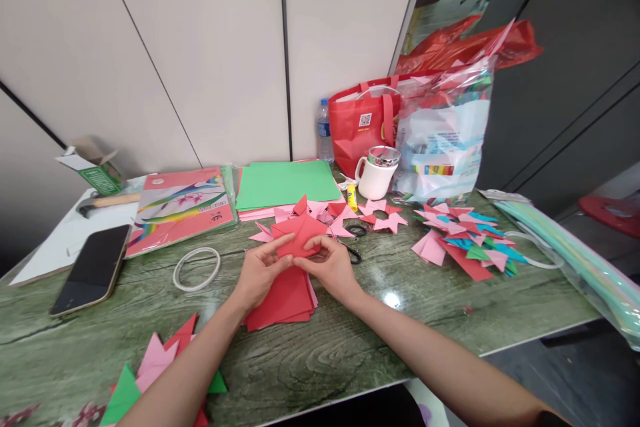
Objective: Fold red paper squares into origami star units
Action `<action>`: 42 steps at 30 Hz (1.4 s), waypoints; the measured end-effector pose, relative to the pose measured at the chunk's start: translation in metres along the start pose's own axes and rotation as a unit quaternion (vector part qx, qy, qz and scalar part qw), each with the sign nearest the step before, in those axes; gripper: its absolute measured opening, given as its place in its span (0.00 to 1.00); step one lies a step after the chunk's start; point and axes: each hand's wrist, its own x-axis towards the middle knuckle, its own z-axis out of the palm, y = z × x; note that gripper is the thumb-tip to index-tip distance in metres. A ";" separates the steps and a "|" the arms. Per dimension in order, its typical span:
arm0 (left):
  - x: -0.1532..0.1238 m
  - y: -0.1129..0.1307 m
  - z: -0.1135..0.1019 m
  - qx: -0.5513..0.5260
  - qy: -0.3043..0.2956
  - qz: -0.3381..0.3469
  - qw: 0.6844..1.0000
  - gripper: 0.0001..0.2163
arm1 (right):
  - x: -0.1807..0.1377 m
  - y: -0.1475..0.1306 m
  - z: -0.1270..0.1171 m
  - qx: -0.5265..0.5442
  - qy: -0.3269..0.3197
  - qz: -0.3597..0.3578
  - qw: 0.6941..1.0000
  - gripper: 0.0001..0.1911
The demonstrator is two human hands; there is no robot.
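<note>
A red sheet of paper [301, 230], partly folded, is held up between my two hands above the table. My left hand [263, 271] pinches its lower left edge, and my right hand [334, 265] pinches the lower right, thumbs close together. Directly beneath lies a stack of red and pink paper [283, 300]. Behind the held sheet are pink and red folded paper pieces [343, 213], partly covered by it. Black-handled scissors [356, 232] lie just right of my right hand, their blades hidden.
Green paper sheets [287, 183], a paper pack [183, 207], a phone [93, 270], a hammer [113, 200] and a white ring [197, 269] lie left and behind. A mug [379, 173], glue stick [351, 197] and bags [440, 140] stand at the back. Folded stars [470, 237] lie right.
</note>
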 end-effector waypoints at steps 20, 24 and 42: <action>0.006 0.006 -0.009 -0.131 0.006 -0.040 0.991 0.21 | 0.012 -0.003 -0.012 0.192 -0.005 0.072 0.979 0.07; 0.006 0.006 -0.011 -0.092 -0.025 -0.045 0.994 0.19 | 0.019 -0.003 -0.019 0.126 0.030 0.025 0.991 0.09; 0.007 0.002 -0.006 -0.051 0.000 0.051 0.997 0.25 | 0.009 -0.003 -0.014 -0.043 -0.094 -0.047 0.993 0.09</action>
